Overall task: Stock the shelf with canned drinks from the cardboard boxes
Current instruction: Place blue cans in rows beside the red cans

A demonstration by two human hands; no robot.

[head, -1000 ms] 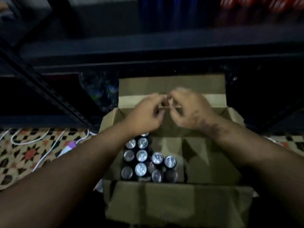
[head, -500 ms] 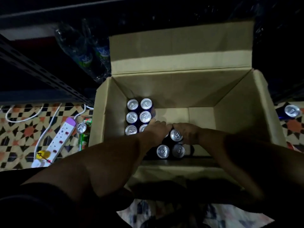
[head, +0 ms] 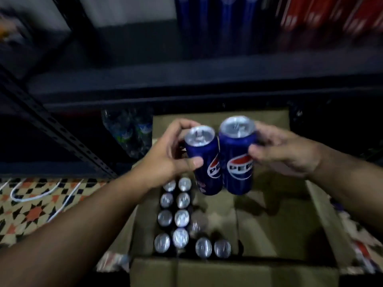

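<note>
My left hand (head: pixel 172 154) grips a blue Pepsi can (head: pixel 204 160) and my right hand (head: pixel 284 152) grips a second blue Pepsi can (head: pixel 238 154). Both cans are upright, side by side and touching, held above the open cardboard box (head: pixel 269 228). Several more cans (head: pixel 178 216) stand in the box's left part, silver tops up. The dark metal shelf (head: pixel 186 79) runs across above the box, with blue cans (head: pixel 217 23) and red cans (head: pixel 323 15) blurred on it.
Plastic bottles (head: pixel 128 131) lie under the shelf, left of the box. A slanted perforated shelf post (head: pixel 62 131) crosses the left side. White cables (head: pixel 41 193) lie on the patterned floor tiles at the left.
Half a second ago both hands were down in the box among the cans. Now each hand has lifted one can out and up, and the view has tilted toward the shelf.
</note>
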